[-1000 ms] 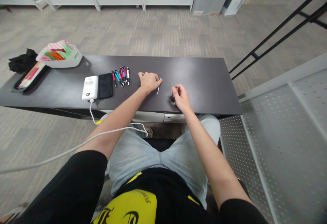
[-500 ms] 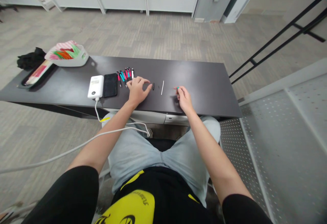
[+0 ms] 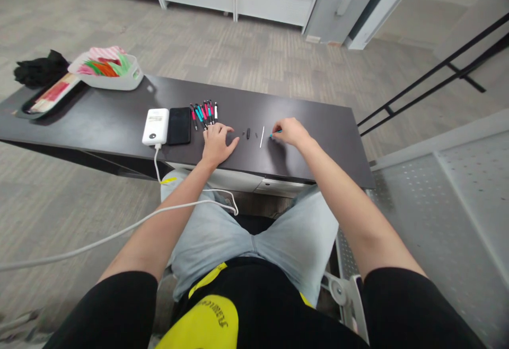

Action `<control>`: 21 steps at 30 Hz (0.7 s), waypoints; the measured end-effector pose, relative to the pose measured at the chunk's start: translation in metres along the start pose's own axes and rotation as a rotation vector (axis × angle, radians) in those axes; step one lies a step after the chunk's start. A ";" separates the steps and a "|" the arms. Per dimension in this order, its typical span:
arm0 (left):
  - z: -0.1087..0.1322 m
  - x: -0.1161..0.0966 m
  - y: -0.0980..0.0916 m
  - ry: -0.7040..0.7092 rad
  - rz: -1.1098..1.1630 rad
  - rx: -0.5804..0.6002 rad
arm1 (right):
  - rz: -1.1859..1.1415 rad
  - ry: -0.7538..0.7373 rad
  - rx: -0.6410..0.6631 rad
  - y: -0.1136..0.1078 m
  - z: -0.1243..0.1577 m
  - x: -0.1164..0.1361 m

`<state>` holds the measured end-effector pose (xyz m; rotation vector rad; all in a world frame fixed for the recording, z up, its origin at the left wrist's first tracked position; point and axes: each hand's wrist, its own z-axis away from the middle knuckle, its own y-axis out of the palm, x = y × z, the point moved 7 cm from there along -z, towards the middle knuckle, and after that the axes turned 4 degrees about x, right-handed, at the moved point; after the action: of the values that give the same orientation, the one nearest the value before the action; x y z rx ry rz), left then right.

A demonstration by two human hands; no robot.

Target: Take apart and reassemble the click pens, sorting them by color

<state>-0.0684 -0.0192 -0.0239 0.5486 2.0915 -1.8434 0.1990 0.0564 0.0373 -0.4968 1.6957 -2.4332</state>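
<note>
My left hand [image 3: 217, 140] lies flat on the dark table [image 3: 318, 126] with fingers spread, just right of a row of several coloured pens [image 3: 204, 112]. Beside its fingertips lie a small black pen part [image 3: 248, 132] and a thin white refill [image 3: 262, 136]. My right hand [image 3: 291, 130] is closed in a pinch on a teal pen piece [image 3: 274, 134], right of the white refill and low over the table.
A white power bank [image 3: 156, 126] with a cable and a black phone [image 3: 179, 125] lie left of the pens. A white basket of coloured items [image 3: 105, 69] and a black tray [image 3: 35, 98] stand at the far left. Metal steps [image 3: 437, 190] rise on the right.
My left hand let go of the white refill and moved left toward the pens, now lying flat. My right hand moved up and forward with the teal piece. The view shifted.
</note>
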 end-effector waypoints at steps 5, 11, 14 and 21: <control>-0.001 0.000 0.003 0.012 -0.021 0.027 | 0.128 -0.008 0.047 -0.011 -0.009 0.025; -0.002 -0.001 0.003 0.008 0.023 0.040 | 0.144 -0.047 0.036 -0.014 -0.013 0.037; -0.002 -0.002 0.002 0.008 0.039 0.046 | 0.092 -0.052 0.015 -0.014 -0.011 0.033; -0.001 -0.002 0.001 -0.005 0.046 0.063 | 0.030 -0.040 -0.012 -0.018 -0.003 0.022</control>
<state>-0.0657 -0.0181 -0.0239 0.6012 2.0065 -1.8886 0.1787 0.0588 0.0574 -0.5142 1.6900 -2.3778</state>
